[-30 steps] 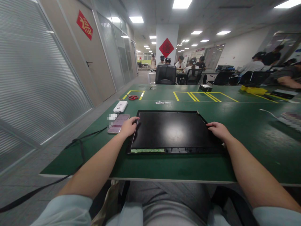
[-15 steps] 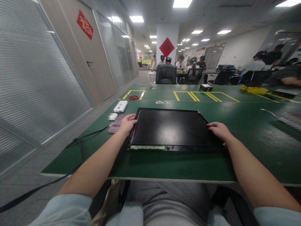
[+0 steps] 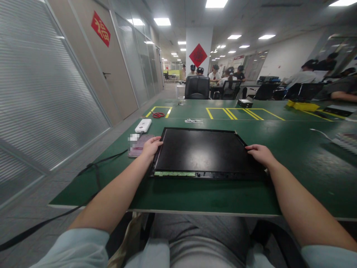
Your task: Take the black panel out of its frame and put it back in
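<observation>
A black display panel (image 3: 199, 150) in a thin dark frame lies face up on the green table (image 3: 206, 195). Along its near edge, on the left part, runs a green circuit strip (image 3: 175, 174). My left hand (image 3: 152, 146) grips the left side edge of the panel, its fingers over the rim. At the opposite edge, my right hand (image 3: 259, 153) pinches the right side, thumb and fingers closed on the frame. The undersides of both grips are hidden.
Left of the panel are a phone-like flat slab (image 3: 138, 149) and a white power bank (image 3: 143, 125) with a black strap (image 3: 96, 167). Red-handled scissors (image 3: 158, 115), small white pieces (image 3: 193, 121), a black box (image 3: 244, 103) and a yellow object (image 3: 302, 106) lie farther back. Several people sit beyond.
Almost nothing differs. Both hands keep their hold on the display panel's sides, and the panel stays in place; the view has shifted very slightly.
</observation>
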Motion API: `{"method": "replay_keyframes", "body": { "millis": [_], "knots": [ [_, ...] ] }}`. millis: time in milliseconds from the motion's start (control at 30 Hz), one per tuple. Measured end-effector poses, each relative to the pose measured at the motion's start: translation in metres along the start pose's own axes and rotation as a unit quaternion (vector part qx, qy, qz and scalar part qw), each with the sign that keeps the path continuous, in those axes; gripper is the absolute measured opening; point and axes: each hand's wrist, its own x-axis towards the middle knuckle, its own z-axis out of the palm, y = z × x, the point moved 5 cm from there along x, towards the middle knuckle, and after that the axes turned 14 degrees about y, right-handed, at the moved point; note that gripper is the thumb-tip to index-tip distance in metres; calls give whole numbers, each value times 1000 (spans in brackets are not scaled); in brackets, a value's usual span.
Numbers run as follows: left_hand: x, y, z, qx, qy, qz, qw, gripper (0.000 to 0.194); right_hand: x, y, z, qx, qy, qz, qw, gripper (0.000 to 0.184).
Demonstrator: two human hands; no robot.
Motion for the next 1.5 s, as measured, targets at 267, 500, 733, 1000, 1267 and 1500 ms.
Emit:
{"method": "replay_keyframes", "body": {
  "millis": [267, 500, 733, 1000, 1267, 1500],
  "knots": [
    [8, -2, -2, 44, 15, 42, 998, 37, -3, -2, -1, 5, 0, -7, 1000, 23],
    [5, 1, 0, 67, 5, 74, 995, 34, -4, -2, 0, 1, -5, -3, 1000, 26],
    [3, 1, 0, 55, 1, 67, 996, 36, -5, -5, 0, -8, -12, -4, 1000, 27],
    [-5, 8, -1, 76, 10, 101, 992, 31, -7, -6, -2, -5, -16, 5, 1000, 29],
    [-12, 11, 0, 66, 21, 106, 992, 27, -7, -8, -2, -10, -11, -1, 1000, 27],
    [-9, 8, 0, 23, 12, 85, 996, 29, -9, -9, -4, -6, -8, 2, 1000, 26]
  ]
}}
